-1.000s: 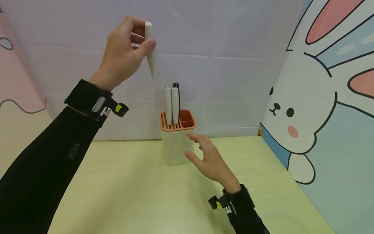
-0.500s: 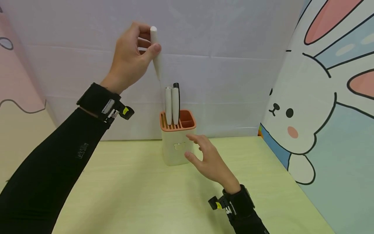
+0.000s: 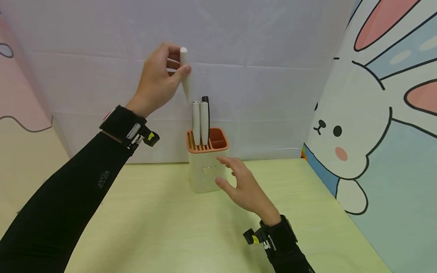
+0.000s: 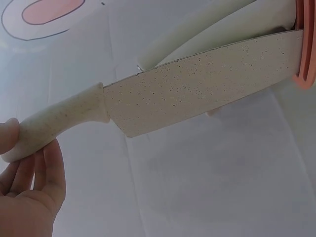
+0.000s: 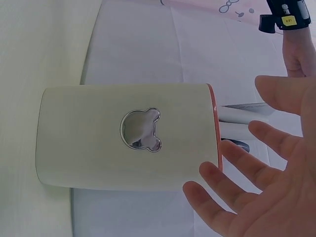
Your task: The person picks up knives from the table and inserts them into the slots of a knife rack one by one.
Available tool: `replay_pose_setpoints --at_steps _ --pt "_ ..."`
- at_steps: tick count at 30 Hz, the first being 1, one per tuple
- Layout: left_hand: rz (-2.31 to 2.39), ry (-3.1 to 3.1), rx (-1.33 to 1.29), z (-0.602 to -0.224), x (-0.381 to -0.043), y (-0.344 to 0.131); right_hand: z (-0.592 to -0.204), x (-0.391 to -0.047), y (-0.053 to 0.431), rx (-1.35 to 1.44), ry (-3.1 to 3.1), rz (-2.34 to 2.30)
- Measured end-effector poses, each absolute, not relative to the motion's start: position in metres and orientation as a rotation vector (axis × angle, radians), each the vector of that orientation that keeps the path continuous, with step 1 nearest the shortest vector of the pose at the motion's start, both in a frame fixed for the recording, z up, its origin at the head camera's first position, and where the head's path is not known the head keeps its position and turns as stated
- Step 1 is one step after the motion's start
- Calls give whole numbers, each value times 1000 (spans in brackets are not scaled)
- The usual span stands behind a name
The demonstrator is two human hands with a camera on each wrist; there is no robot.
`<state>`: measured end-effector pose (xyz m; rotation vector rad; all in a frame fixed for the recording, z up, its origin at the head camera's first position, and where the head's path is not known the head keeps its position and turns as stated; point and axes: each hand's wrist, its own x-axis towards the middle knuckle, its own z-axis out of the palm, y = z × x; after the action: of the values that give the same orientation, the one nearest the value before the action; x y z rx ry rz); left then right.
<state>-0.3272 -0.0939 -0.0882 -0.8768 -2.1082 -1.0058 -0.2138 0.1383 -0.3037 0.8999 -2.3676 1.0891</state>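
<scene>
My left hand pinches the white handle of a kitchen knife between thumb and fingers, above the knife block. In the left wrist view its wide speckled blade points at the slotted orange top. The blade's tip end is at the slots, and how far it reaches in is hard to tell. Two white-handled knives and a black handle stand in the block. My right hand is spread beside the cream block's front right side; whether it touches the block is unclear.
The block stands on a pale wood-look table close to a white backdrop. A cartoon rabbit panel borders the right side. Larger open compartments lie at the right of the block's top.
My left hand has come down and to the right with the knife, bringing it closer to the block's slots. The right hand and the block have stayed in place.
</scene>
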Motion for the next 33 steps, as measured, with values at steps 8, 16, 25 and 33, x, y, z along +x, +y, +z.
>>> replay_pose_setpoints --at_steps 8,16,25,33 --pt "-1025 -2134 -905 -102 -329 -93 -304 -214 138 887 -2372 1102" --pt "-1027 -2151 -910 -119 -337 -96 -308 -217 136 912 -2364 1120" --pt "-1045 -2187 -891 -134 -344 -95 -325 -220 145 939 -2419 1051" --pt "-1045 -2209 -872 -144 -351 -95 -332 -219 158 876 -2509 1020"
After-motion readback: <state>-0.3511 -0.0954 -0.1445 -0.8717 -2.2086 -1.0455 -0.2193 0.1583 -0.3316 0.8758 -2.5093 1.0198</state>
